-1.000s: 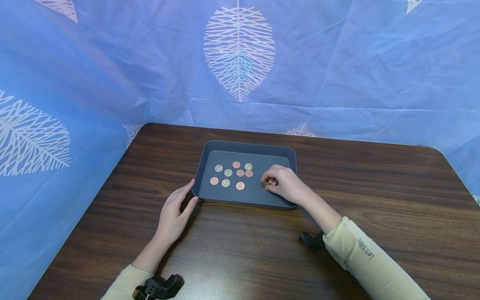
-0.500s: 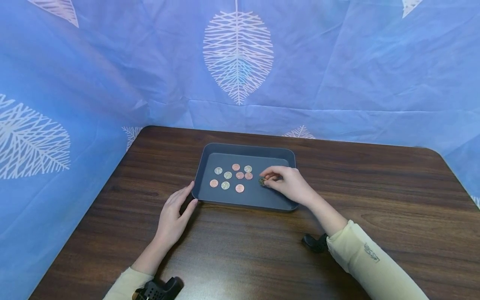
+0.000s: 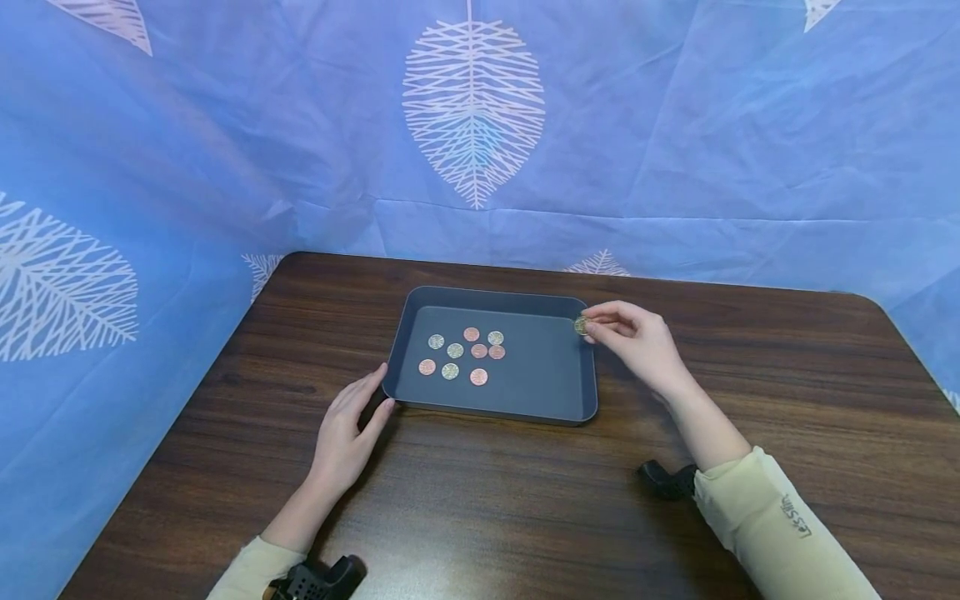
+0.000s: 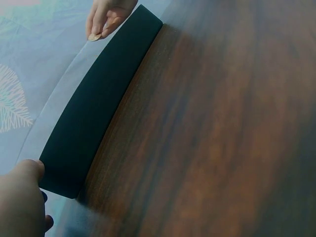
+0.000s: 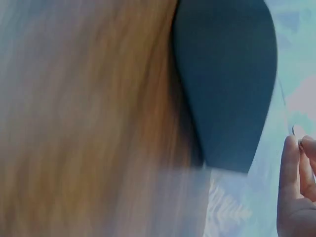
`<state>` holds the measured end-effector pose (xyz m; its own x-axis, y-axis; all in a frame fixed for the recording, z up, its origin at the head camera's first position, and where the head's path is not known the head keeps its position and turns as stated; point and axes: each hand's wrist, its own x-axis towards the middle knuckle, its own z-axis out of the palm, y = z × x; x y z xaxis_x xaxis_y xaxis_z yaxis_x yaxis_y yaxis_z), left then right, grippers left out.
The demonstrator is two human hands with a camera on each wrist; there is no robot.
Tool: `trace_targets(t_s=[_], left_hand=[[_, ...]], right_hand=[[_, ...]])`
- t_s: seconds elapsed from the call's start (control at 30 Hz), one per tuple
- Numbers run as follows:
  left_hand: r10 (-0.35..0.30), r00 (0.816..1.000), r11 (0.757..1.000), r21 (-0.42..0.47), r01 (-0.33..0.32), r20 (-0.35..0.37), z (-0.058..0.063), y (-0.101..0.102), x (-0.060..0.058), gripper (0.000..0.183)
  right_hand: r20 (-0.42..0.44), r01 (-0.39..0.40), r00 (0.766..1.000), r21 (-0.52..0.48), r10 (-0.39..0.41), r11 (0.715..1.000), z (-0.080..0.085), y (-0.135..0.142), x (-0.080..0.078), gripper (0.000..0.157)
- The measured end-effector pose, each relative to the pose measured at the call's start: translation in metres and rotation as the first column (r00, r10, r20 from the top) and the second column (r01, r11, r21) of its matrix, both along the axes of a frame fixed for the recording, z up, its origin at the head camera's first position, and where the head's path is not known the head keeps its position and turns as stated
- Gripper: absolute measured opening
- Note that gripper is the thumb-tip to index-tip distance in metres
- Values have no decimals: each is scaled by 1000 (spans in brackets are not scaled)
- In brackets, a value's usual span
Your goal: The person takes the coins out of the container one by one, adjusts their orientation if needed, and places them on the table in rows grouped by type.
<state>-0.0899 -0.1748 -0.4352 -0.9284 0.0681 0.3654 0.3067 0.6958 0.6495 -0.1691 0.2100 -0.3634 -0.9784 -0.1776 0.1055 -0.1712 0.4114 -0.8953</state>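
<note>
A gold-coloured coin [image 3: 581, 326] is pinched between the thumb and fingers of my right hand [image 3: 637, 340], up at the tray's right rim near its far corner. The same coin [image 5: 297, 132] shows edge-on in the right wrist view. The dark grey tray [image 3: 547, 375] carries several flat coins in its left and middle part, some copper like this one [image 3: 478, 377], some gold like this one [image 3: 450, 372]. With straight fingers my left hand [image 3: 347, 429] touches the tray's near left corner; the thumb lies at the front wall and the other fingers at the left side.
The brown wooden table [image 3: 480, 500] extends around the tray on all sides. Behind it hangs a blue cloth [image 3: 315, 125] with white leaf prints. Black wrist cameras sit on both forearms, the right camera [image 3: 666, 481] close over the table.
My right hand has lifted the gold coin off the tray's floor and carried it right and away from me to the right rim. The left hand and the other coins stay put.
</note>
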Motion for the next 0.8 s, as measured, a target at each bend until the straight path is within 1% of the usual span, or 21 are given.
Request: trace_targets(t_s=[0.07,0.13,0.23,0.33,0.43,0.6,0.7,0.8], left_hand=[[0,1000,1000,-2,0,-1,0,0,0,48],[0,1000,1000,-2,0,-3,0,0,0,48],[-5,1000,1000,-3,5,-9,0,0,-1,48],[-7,1000,1000,-20,6,-22,0,0,-1,48],[-6,999,998,-60,3,-50,0,0,-1,49],[-35,995,982,-187,16,-99,3,1,-2,56],[-57,994,969,-244,32,-95,2,2,-3,60],[-57,995,964,-264,35,-79,1,3,-5,63]], right_hand=[[5,52,999,1,-52,999,-1,9,-2,35],[14,96,995,32,-97,995,-2,17,-4,35],[24,123,992,109,-126,986,-8,26,-8,37],[31,123,991,187,-131,975,-14,33,-10,37],[30,106,993,244,-117,964,-18,37,-11,35],[48,71,995,303,-90,950,-22,41,-13,29],[52,60,995,339,-83,939,-24,43,-15,27],[36,52,997,382,-71,923,-27,44,-16,25]])
